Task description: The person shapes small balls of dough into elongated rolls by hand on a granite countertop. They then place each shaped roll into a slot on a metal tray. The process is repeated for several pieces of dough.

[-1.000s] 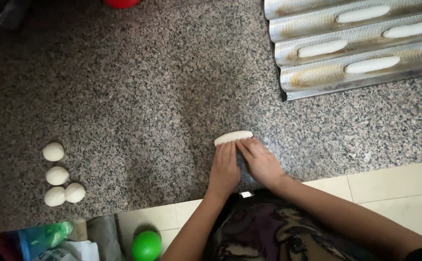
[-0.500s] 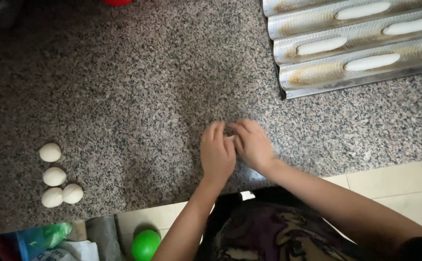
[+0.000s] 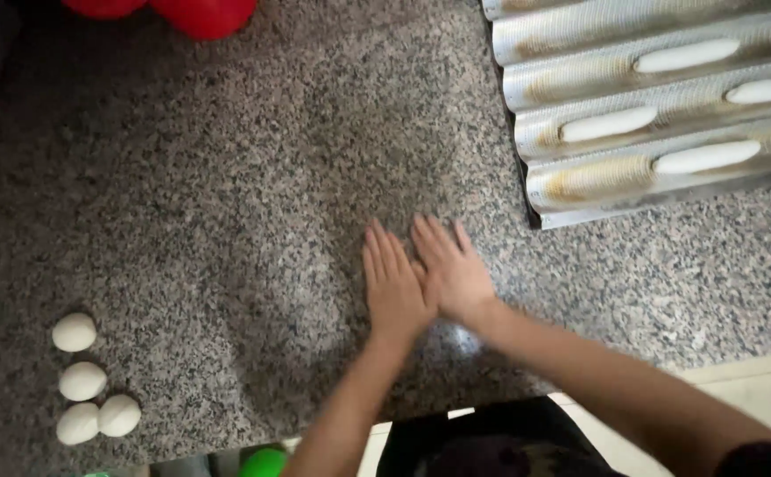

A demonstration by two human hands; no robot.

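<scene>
My left hand and my right hand lie flat side by side on the speckled granite counter, fingers stretched out and pointing away from me, thumbs overlapping. No dough shows under or between them; whatever lies beneath the palms is hidden. Several small white dough balls sit in a cluster at the counter's near left, far from both hands. At the far right stands a corrugated metal baking tray with long white dough sticks lying in its grooves.
Red round objects sit at the counter's far edge. The counter's near edge runs just below my wrists, with a green object and pale floor tiles beyond it.
A second ago a short white dough roll lay in front of my fingertips. Both hands have since slid forward over that spot, and the roll is out of sight.
</scene>
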